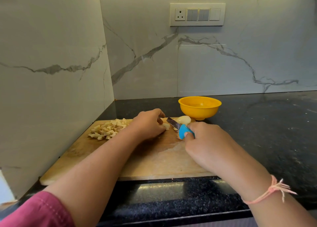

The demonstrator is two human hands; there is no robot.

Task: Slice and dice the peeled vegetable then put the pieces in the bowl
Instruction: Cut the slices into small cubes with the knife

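Note:
A wooden cutting board [154, 160] lies on the black counter. My left hand [149, 123] presses a pale vegetable piece [166, 126] onto the board, fingers curled over it. My right hand [205, 141] grips a knife with a blue handle [183, 131]; its blade [173, 123] rests against that piece. A larger peeled chunk [184, 119] lies just behind the blade. A heap of diced pieces [108, 129] sits at the board's far left. The yellow bowl [199, 107] stands behind the board's right corner.
Marble walls meet in a corner at the left, close to the board. A switch panel [197, 15] hangs on the back wall. Black speckled counter [265, 132] stretches to the right of the board. The counter's front edge runs just below the board.

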